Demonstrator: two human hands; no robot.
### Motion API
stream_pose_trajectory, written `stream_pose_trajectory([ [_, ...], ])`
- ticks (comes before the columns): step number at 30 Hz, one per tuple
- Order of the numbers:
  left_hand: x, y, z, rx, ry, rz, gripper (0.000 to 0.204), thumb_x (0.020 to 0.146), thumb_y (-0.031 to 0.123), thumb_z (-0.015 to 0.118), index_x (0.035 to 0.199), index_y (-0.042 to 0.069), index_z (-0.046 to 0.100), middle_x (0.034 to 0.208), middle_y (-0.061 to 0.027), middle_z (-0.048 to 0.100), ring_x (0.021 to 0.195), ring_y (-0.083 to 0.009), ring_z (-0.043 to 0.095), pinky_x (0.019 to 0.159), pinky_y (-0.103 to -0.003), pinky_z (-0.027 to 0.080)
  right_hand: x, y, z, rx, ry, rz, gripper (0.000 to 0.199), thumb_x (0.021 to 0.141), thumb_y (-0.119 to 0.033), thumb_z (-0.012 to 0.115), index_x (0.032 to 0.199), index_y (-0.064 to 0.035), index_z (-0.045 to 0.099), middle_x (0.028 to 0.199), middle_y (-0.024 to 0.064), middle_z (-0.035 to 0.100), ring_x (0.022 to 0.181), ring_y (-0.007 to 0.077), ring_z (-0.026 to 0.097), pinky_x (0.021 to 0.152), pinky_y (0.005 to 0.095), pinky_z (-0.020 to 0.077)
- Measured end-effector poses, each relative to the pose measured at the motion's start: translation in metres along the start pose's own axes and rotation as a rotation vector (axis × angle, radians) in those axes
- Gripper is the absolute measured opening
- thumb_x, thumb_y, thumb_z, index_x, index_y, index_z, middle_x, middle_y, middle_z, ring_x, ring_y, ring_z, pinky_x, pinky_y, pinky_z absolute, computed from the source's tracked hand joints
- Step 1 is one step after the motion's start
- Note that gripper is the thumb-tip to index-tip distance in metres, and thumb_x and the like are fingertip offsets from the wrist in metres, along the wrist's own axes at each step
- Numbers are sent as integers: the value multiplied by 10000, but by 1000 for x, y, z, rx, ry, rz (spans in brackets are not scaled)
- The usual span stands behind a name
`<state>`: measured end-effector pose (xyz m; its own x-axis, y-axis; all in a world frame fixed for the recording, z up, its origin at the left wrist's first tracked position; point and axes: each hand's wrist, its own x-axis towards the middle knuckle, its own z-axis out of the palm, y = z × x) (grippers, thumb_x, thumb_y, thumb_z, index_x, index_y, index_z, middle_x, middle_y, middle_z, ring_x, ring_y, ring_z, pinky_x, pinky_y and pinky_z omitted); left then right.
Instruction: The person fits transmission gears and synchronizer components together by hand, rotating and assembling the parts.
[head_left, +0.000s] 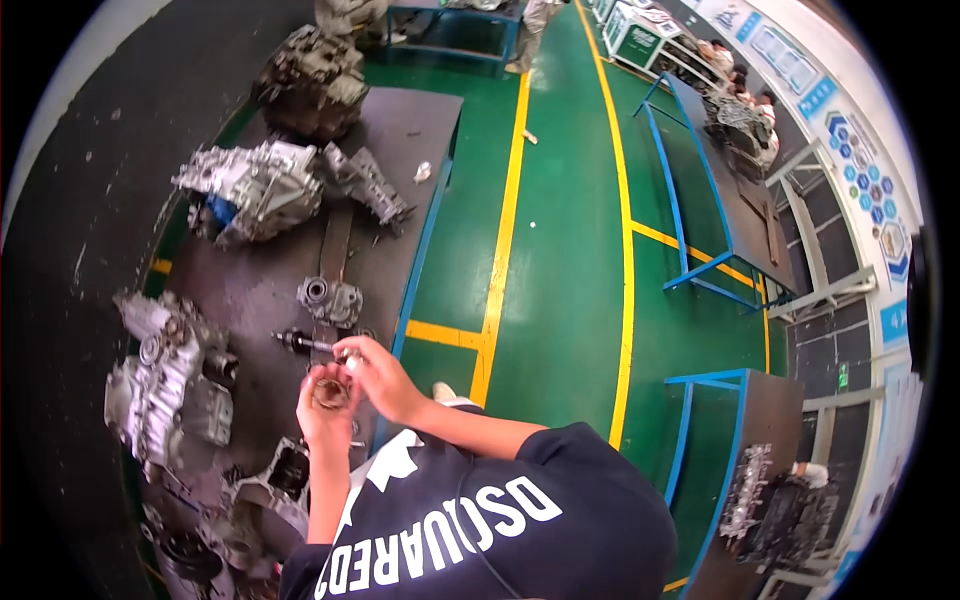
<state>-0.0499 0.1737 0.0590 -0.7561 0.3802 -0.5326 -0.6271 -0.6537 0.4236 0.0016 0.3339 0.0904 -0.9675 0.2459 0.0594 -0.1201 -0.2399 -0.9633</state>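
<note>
My left hand [325, 415] is raised at the edge of the workbench, its fingers curled around a small round metal part [331, 394] with a ring-like rim. Just above it, my right hand [385, 383] has its fingers pinched together; a small shiny bit shows at the fingertips, too small to name. A dark shaft-like part with a bright metal end [303, 342] lies beyond my hands, its tip close to my right fingertips. Whether they touch is unclear. Farther along sits a small grey metal housing [331, 301] with a round opening.
The dark-topped workbench [395, 135] carries several gearbox castings, including a silver one [255, 185], a long housing [367, 183] and another casting [172, 385] at left. Open housings [270, 490] stand near me. Blue-framed tables [735, 215] hold engine parts across the green floor [560, 300]. Other people are farther off.
</note>
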Motion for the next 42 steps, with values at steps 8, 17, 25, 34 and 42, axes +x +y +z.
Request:
stream_pose_trajectory([
  [8,3,-11,20,-93,-227,-117,334,1051,291,468,1196,57,657,1254,-107,677,1186,-258,649,1039,-407,515,-7,-20,0,-642,-189,-446,245,994,-190,581,1161,-53,699,1214,113,683,1245,338,569,1088,433,409],
  [17,-19,-24,51,782,-305,478,98,912,-53,596,977,12,627,1140,-90,663,895,-141,636,815,-276,517,-28,30,-4,887,-119,656,355,1061,-476,459,1174,-201,653,1016,-46,704,949,129,684,911,382,543],
  [25,-42,-4,59,1261,-510,935,389,733,-93,598,1110,-11,648,1117,-157,647,995,-284,670,835,-340,543,-29,37,6,1106,11,738,422,1053,-442,459,1179,-86,647,1167,69,696,1116,226,664,1028,395,507],
  [34,-58,4,56,1413,-466,942,501,643,-67,626,1134,25,663,1260,-178,584,1117,-347,643,912,-389,558,-30,64,13,871,37,667,401,1083,-437,437,1155,-99,641,1145,83,705,1051,219,687,952,393,548],
  [42,-59,3,52,1667,-543,1102,582,657,-104,655,1206,86,686,1393,-198,517,1408,-465,426,1083,-525,443,-25,31,26,1072,-298,599,331,1039,-298,492,1198,-53,649,1195,107,703,1111,231,675,996,408,538],
])
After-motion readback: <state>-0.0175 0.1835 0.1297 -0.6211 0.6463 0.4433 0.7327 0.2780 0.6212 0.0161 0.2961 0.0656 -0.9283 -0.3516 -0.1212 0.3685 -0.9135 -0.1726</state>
